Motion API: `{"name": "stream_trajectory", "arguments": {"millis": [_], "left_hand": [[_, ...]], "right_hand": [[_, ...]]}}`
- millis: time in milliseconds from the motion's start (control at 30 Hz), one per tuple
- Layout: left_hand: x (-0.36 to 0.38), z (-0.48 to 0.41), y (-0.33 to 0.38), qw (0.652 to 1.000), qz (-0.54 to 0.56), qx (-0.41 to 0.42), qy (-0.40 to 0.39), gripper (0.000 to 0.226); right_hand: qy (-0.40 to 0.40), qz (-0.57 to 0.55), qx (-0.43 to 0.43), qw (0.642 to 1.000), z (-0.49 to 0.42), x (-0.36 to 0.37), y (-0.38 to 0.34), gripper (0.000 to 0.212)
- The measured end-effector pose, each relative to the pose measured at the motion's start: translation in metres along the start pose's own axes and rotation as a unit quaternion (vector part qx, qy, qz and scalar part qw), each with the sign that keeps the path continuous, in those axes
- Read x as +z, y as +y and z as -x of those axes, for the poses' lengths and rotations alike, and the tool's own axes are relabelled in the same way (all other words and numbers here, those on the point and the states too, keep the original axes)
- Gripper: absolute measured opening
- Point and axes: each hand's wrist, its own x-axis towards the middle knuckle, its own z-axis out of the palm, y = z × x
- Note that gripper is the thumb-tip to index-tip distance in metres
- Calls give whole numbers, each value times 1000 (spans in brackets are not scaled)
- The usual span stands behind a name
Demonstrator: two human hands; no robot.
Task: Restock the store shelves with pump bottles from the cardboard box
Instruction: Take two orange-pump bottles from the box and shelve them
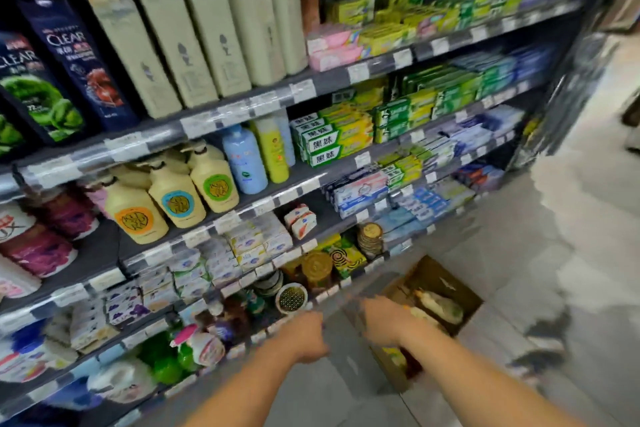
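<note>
An open cardboard box (446,279) stands on the floor at the foot of the shelves, with cream pump bottles (441,305) lying inside it. My right hand (381,321) reaches down over the box's near side, above a bottle; blur hides whether it grips anything. My left hand (306,334) hangs beside it, left of the box, fingers curled, with nothing seen in it. On the middle shelf, three cream pump bottles with round labels (176,199) stand in a row.
Dark shelves (221,118) fill the left and centre, packed with shampoo bottles, toothpaste boxes, soap packs and tins. Spray bottles and green bottles (180,354) sit on the lowest shelf near my left arm. Grey tiled floor (519,253) lies to the right.
</note>
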Motion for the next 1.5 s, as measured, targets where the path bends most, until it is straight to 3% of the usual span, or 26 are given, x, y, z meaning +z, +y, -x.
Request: {"name": "stream_trajectory", "arguments": {"millis": [167,333,467,567,667,867,1100,1167,1367,1500], "left_hand": [[61,-26,102,999,-36,29,-28,41],[102,-39,186,999,-8,22,-43,38],[116,-49,216,998,21,15,-56,40],[112,-68,220,998,53,-2,-46,35],[104,-101,216,996,77,-20,-43,33],[99,-190,210,987,124,-55,-83,19],[100,-247,198,968,185,-126,-113,29],[113,-265,195,963,199,-141,-114,42],[175,-352,190,941,265,-188,-97,40],[232,-421,188,893,340,-284,-80,44]], "right_hand": [[44,-5,51,998,88,10,112,32],[21,-30,80,996,140,14,207,44],[-18,-11,109,994,132,26,249,13],[-35,-16,96,995,109,23,265,21],[-74,-10,87,993,73,14,276,14],[-97,-16,110,989,-6,-6,310,38],[-132,-7,112,985,-77,-42,337,39],[-147,12,101,984,-98,-42,343,38],[-211,53,12,976,-213,14,384,35],[-239,50,3,970,-298,71,434,40]]}}
